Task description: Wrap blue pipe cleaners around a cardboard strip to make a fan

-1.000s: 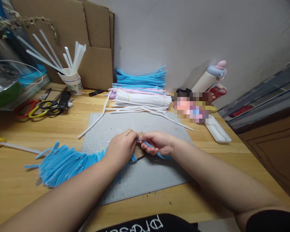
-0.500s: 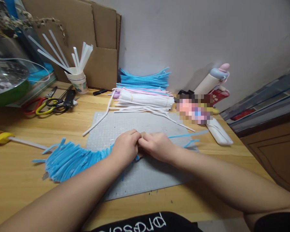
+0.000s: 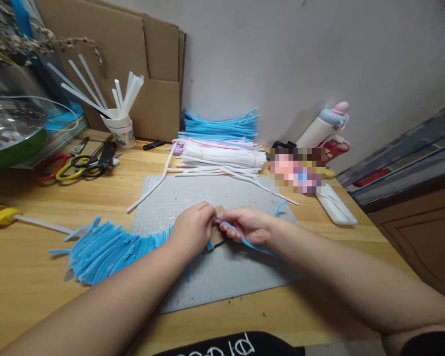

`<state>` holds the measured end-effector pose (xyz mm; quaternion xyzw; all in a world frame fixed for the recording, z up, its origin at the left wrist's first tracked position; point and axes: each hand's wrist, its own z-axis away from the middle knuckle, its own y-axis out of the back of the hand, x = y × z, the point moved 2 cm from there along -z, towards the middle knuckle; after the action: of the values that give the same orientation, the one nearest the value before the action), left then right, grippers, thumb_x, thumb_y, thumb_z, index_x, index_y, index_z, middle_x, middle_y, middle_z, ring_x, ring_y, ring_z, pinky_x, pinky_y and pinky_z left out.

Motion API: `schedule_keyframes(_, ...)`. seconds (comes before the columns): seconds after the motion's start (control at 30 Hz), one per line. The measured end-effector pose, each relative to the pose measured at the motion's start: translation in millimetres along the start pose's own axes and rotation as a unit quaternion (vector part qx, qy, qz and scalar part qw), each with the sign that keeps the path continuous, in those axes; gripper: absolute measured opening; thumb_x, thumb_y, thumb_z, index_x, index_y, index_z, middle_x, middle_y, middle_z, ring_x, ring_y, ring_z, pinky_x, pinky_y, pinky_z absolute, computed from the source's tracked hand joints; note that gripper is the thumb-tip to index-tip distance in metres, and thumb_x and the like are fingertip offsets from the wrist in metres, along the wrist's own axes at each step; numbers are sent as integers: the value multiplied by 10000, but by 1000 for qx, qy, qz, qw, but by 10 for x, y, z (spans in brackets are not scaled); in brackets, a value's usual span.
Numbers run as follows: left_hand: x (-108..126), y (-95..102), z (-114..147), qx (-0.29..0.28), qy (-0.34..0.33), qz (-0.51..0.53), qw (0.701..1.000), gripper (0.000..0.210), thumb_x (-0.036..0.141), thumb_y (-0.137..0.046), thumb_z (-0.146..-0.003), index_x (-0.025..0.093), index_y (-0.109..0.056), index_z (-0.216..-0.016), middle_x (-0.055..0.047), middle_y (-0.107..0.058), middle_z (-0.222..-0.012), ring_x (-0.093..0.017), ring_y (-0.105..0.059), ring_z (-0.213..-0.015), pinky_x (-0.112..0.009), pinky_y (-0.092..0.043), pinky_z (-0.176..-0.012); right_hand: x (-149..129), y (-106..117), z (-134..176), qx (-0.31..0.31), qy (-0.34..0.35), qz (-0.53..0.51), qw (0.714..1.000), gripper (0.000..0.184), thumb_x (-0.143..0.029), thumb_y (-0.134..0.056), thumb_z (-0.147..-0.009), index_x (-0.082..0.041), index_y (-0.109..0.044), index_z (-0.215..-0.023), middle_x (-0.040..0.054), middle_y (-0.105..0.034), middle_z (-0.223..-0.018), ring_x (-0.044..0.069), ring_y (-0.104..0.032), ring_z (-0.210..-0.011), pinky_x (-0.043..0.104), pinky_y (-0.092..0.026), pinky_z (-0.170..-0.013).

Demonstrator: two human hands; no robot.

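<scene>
My left hand [image 3: 193, 227] is closed over a brown cardboard strip [image 3: 218, 238], its fingertips hidden behind the hand. Bunched blue pipe cleaners [image 3: 107, 252] lie in a dense row running left from under that hand and forearm. With thumb and fingers, my right hand [image 3: 249, 225] pinches a blue pipe cleaner [image 3: 259, 247] close to the left fingertips. One length of it passes below the right palm, and a blue end [image 3: 281, 207] shows beyond the wrist. Both hands are over a grey cutting mat [image 3: 178, 291].
Behind the mat lie bundles of white pipe cleaners [image 3: 222, 157] and blue pipe cleaners [image 3: 220, 123]. Scissors [image 3: 65, 167], a paper cup [image 3: 120, 131] with glue sticks and a yellow glue gun [image 3: 0, 215] are on the left. A bottle [image 3: 317, 129] and white packet [image 3: 335, 203] stand right.
My right hand has turned so its palm and fingers show, with the blue pipe cleaner now visible in them. The pipe cleaner's free lengths have shifted. My left hand stays nearly in place.
</scene>
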<state>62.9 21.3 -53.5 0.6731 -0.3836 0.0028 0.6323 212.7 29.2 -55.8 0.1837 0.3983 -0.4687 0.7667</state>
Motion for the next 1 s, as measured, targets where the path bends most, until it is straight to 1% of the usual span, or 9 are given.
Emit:
schedule_keyframes(0.17,3,-18,3,-6,3,2,1000,186,114,-446,-830,187,-600,-755,-32,-621,-783,-186,-579,-766,-285,-421,-665,104,-46,50,84,108,63,989,74,-161,-529,-738,-198,-491,-686,-32,-504,-553,91,-443,-483,182,-285,-425)
schedule_keyframes(0.3,1,-25,4,-6,8,2,1000,176,111,-458,-816,184,-605,-754,-38,-622,-777,-195,-579,-767,-293,-419,-663,74,-78,154,148,200,177,952,74,-167,-567,-748,-195,-521,-698,-1,-554,-610,101,-496,-561,178,-288,-448)
schedule_keyframes(0.37,2,-24,3,-4,8,3,1000,179,125,-455,-830,183,-607,-753,-41,-620,-776,-196,-578,-761,-294,-417,-656,35,-74,155,135,151,177,963,118,-219,-498,-811,-193,-499,-696,-16,-540,-531,94,-484,-446,177,-282,-391)
schedule_keyframes(0.47,6,-16,1,0,9,9,1000,192,141,-447,-853,183,-610,-759,-41,-623,-790,-189,-578,-761,-288,-419,-663,5,-41,119,38,-36,-4,999,233,-240,-356,-889,-164,-524,-747,-26,-533,-464,82,-450,-310,167,-307,-304)
schedule_keyframes(0.53,8,-8,1,2,7,14,1000,196,145,-449,-859,182,-612,-756,-40,-625,-795,-182,-578,-758,-283,-420,-666,-5,-19,103,-22,-133,-142,981,226,-214,-353,-902,-142,-543,-801,-29,-549,-485,56,-447,-296,131,-332,-290)
schedule_keyframes(0.6,7,0,3,1,6,17,1000,194,143,-452,-860,183,-613,-759,-37,-626,-798,-177,-580,-760,-277,-423,-667,-8,-8,90,-60,-175,-227,956,185,-190,-372,-906,-140,-532,-825,-40,-547,-497,32,-439,-294,92,-341,-294)
schedule_keyframes(0.7,-1,2,7,2,6,17,1000,184,141,-455,-860,183,-612,-773,-35,-625,-803,-175,-581,-767,-274,-424,-668,3,-22,73,-61,-166,-239,955,157,-165,-373,-906,-144,-498,-811,-52,-525,-512,15,-432,-308,70,-352,-318)
schedule_keyframes(0.83,-9,-12,7,0,3,13,1000,179,144,-453,-860,181,-604,-773,-34,-618,-801,-177,-574,-763,-276,-419,-664,10,-69,47,12,-99,-68,993,160,-155,-360,-872,-157,-465,-750,-77,-440,-495,11,-333,-293,94,-282,-310)
schedule_keyframes(1.0,-2,-36,2,-9,-4,8,1000,181,111,-449,-834,176,-607,-774,-36,-617,-788,-184,-570,-766,-283,-412,-666,62,-96,44,89,-5,47,995,148,-147,-467,-781,-189,-421,-647,-77,-415,-448,52,-317,-321,177,-204,-339)
